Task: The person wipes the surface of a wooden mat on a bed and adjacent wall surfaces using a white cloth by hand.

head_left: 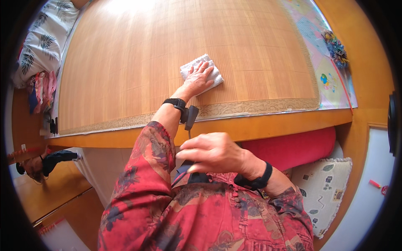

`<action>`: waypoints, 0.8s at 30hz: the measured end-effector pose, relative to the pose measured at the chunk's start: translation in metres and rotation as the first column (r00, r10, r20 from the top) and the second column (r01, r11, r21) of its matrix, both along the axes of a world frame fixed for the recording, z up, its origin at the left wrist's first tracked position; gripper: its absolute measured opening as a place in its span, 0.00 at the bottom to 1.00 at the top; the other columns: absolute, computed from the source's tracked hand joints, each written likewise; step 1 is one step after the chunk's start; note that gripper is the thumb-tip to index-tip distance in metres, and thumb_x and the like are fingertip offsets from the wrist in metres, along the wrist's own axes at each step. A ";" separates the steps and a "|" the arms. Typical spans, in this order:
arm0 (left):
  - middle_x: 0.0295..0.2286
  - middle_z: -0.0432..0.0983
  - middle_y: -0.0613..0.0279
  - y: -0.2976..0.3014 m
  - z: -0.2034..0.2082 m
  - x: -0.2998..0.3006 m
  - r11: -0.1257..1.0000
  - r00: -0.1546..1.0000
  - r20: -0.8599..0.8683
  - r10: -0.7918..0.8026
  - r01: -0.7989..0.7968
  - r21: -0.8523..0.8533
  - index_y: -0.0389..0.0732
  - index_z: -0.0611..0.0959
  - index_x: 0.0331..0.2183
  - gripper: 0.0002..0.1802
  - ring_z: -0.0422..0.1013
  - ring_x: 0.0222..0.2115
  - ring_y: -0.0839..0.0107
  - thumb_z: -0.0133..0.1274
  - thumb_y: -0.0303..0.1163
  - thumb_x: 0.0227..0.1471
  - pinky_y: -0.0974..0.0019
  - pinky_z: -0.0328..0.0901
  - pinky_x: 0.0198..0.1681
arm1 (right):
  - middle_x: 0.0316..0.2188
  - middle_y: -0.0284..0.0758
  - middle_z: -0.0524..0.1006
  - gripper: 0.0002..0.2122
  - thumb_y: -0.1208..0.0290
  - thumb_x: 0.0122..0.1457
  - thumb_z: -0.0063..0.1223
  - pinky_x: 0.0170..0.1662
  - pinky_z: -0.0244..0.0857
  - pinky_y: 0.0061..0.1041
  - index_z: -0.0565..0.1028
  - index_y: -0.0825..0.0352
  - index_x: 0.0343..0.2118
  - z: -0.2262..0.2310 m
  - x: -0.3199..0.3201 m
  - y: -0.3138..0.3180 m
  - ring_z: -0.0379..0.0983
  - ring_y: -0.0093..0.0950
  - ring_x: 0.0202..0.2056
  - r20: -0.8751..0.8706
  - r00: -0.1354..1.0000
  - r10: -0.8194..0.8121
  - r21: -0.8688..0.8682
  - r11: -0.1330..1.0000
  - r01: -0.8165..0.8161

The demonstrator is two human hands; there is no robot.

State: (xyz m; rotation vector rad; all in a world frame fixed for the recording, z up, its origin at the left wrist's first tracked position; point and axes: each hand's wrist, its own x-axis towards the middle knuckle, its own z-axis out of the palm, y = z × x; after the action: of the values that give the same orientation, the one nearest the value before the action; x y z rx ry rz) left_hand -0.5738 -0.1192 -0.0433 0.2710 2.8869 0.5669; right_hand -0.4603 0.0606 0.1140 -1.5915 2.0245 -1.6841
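Note:
A folded white cloth (214, 75) with a textured surface lies on the bamboo-slat mat (138, 62). My left hand (197, 79) is stretched out over it, palm down, its fingers spread and flat on top. The left wrist wears a black strap with a small dark device (191, 116) hanging from it. Close in front of my chest is my right hand (213, 152), loosely bent with fingers and thumb apart and nothing in it. Another black band (261, 178) goes round the right wrist. Both my arms come out of red patterned sleeves.
A wooden bed edge (251, 134) runs along the mat's near side. Bedding with a leaf print (44, 44) lies at the far left. On the right are a colourful duster (336, 49) with a red stick, a red bolster (293, 148) and a pale cushion (322, 192).

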 end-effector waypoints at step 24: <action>0.55 0.37 0.37 -0.068 -0.046 0.058 0.755 0.960 -0.274 0.054 -0.219 -0.618 0.36 0.55 0.54 0.35 0.33 0.58 0.46 0.41 0.45 0.50 0.42 0.34 0.55 | 0.51 0.33 0.61 0.18 0.70 0.54 0.42 0.55 0.47 0.37 0.64 0.58 0.49 -0.189 -0.107 0.245 0.53 0.32 0.55 -0.767 0.172 -0.618 0.404 -0.255 0.879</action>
State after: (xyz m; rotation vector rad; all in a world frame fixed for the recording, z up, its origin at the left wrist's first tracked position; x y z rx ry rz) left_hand -0.5155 -0.1874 -0.0894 0.0144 3.1271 -0.5051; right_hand -0.5675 0.3060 -0.0751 0.1678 3.4652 0.1436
